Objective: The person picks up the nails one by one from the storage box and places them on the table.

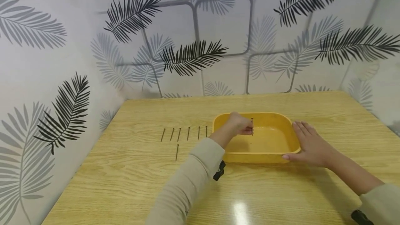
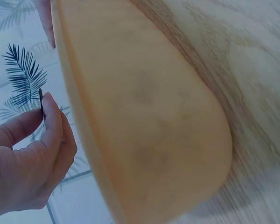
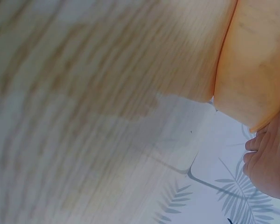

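My left hand (image 1: 240, 123) is over the yellow plastic tray (image 1: 254, 157) and pinches a thin dark nail (image 1: 252, 127) between thumb and fingers. The nail stands upright, head at the top. In the left wrist view, the same nail (image 2: 41, 103) shows edge-on at the fingertips, beyond the tray's wall (image 2: 149, 116). My right hand (image 1: 312, 145) rests against the tray's right end, fingers extended along the side and thumb by the front corner. The right wrist view catches those fingers (image 3: 263, 149) at the rim.
Left of the tray, several nails (image 1: 179, 134) lie in a spaced row on the wooden table (image 1: 125, 180). Another nail (image 1: 177, 152) lies nearer, below the row. A leaf-patterned wall (image 1: 218, 72) borders the table at the back.
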A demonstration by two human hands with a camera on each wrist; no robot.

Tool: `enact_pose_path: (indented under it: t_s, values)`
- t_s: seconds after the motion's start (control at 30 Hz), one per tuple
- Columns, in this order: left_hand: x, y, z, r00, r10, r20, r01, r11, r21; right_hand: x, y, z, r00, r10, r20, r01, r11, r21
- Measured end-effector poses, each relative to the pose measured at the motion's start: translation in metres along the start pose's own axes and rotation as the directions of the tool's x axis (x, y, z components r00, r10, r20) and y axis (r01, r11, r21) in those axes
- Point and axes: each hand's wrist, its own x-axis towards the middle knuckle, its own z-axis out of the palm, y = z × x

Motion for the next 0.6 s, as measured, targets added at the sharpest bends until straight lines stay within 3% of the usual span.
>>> enact_pose_path:
  t_s: [0.2,0.6]
  values:
    - [-0.001,0.001,-0.021,1.000,0.018,0.018,-0.019,0.999,0.032,0.000,0.000,0.001,1.000,-0.002,0.002,0.002,1.000,0.002]
    - [0.001,-0.004,-0.061,0.998,0.031,-0.056,-0.026,0.996,0.082,-0.001,0.001,0.001,1.000,0.004,0.006,-0.004,1.000,0.014]
